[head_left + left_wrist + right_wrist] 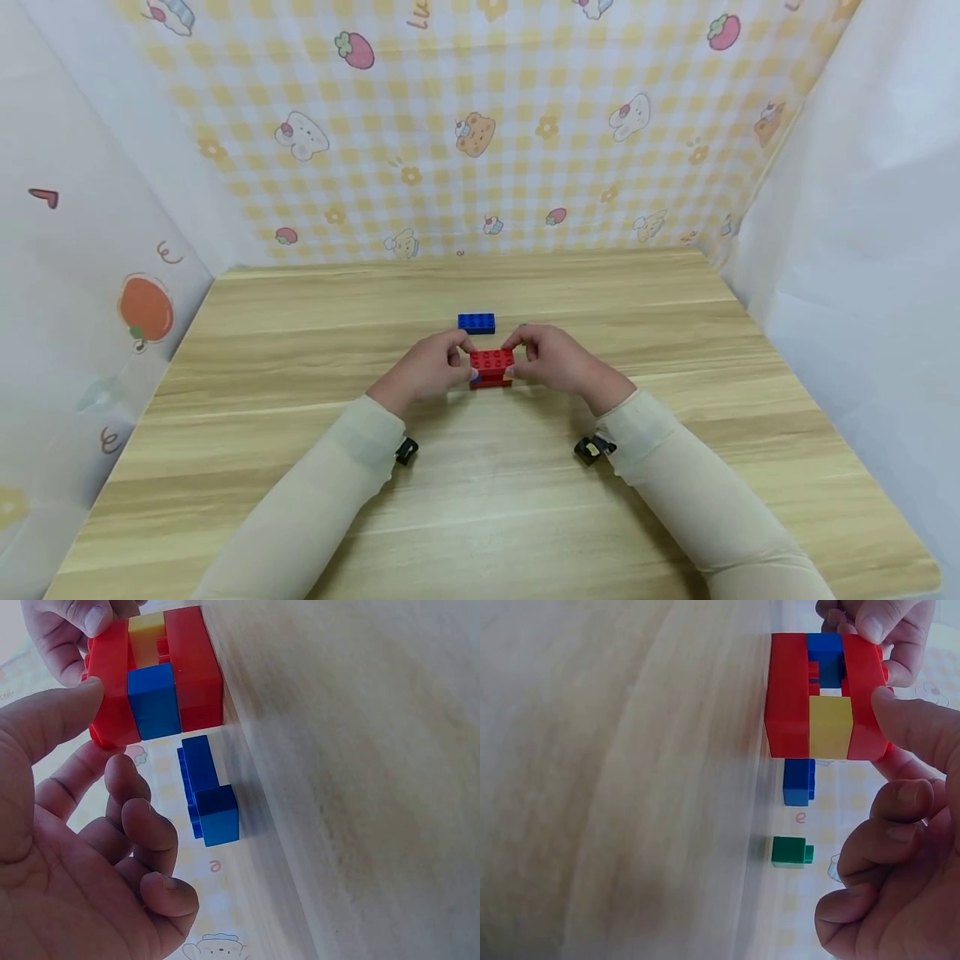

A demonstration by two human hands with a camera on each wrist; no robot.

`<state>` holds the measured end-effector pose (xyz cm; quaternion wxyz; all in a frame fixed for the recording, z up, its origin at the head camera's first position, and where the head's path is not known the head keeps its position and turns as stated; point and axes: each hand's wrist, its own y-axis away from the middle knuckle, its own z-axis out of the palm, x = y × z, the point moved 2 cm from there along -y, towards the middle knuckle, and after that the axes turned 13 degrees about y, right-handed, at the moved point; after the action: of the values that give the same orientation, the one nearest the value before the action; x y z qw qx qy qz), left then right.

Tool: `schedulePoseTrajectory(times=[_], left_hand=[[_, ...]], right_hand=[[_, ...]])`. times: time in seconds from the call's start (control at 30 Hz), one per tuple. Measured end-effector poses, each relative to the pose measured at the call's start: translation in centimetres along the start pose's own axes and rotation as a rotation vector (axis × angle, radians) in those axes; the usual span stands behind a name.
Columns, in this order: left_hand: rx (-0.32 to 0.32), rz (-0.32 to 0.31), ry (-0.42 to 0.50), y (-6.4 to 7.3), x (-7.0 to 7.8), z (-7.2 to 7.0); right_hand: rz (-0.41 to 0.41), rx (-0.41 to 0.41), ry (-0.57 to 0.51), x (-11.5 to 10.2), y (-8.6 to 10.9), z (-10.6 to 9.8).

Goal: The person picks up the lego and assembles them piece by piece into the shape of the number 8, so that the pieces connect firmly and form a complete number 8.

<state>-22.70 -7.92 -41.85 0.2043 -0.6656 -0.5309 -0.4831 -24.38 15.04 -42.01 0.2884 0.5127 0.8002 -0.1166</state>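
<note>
A small stack of toy building bricks stands on the table. Its top red brick rests on a blue brick at the left end and a yellow brick at the right end. Below those lies a second red brick, with a gap between the two middle bricks. My left hand pinches the top red brick's left end between thumb and index finger. At its right end my right hand pinches that same brick. The other fingers of both hands are loosely curled.
Behind the stack a loose blue brick lies on the wooden table. A green brick sits farther right, mostly hidden behind my right hand in the head view. A patterned cloth hangs at the table's back edge.
</note>
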Motion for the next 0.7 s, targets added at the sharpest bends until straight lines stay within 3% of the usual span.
schedulePoseTrajectory(times=[0.43, 0.7], left_hand=[[0.012, 0.017, 0.003, 0.0, -0.5, 0.2], [0.029, 0.059, 0.008, 0.2, -0.8, -1.7]], right_hand=[[0.003, -0.018, -0.039, 0.2, 0.3, 0.3], [-0.008, -0.015, -0.035, 0.0, 0.3, 0.1]])
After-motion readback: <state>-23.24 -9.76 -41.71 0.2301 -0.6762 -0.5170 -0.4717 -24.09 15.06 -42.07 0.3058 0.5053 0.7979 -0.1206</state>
